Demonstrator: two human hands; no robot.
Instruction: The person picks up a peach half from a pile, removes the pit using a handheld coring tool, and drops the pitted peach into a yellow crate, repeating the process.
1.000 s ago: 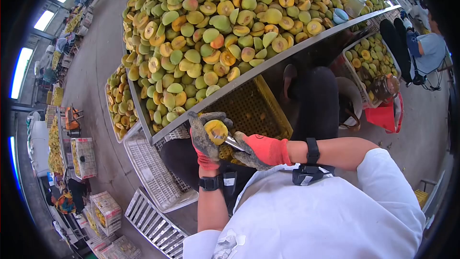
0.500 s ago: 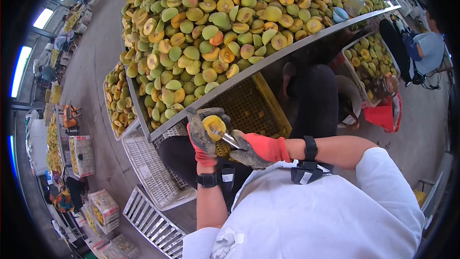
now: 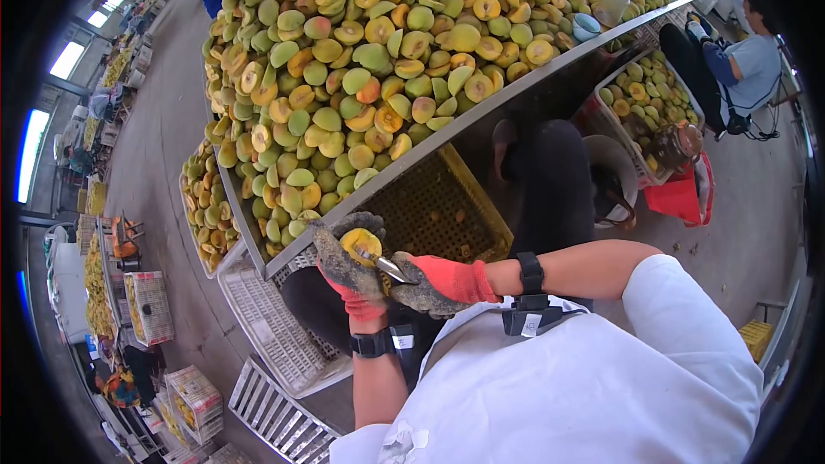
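Observation:
My left hand (image 3: 342,270), in a dirty grey and red work glove, holds a yellow peach half (image 3: 358,243), cut face up. My right hand (image 3: 432,285), gloved the same way, is closed around a slim metal pitting tool (image 3: 393,270). The tool's tip touches the cut face of the fruit near its centre; the tool's rear end is hidden in my palm. Both hands are just in front of the metal table edge (image 3: 391,170). On that table lies a large heap of peach halves (image 3: 344,86), green to yellow, several showing pits.
Below the table edge is a yellow plastic crate (image 3: 481,215) with a few scraps inside. White crates (image 3: 268,309) stand at left. A filled basket (image 3: 640,107) and a red bag (image 3: 683,193) are at right. A seated person (image 3: 748,69) works beyond. A bowl (image 3: 586,27) rests on the table.
The view has shifted slightly. The tool's tip has moved from the fruit's lower edge further onto its cut face. Another person in blue shows more at the top left.

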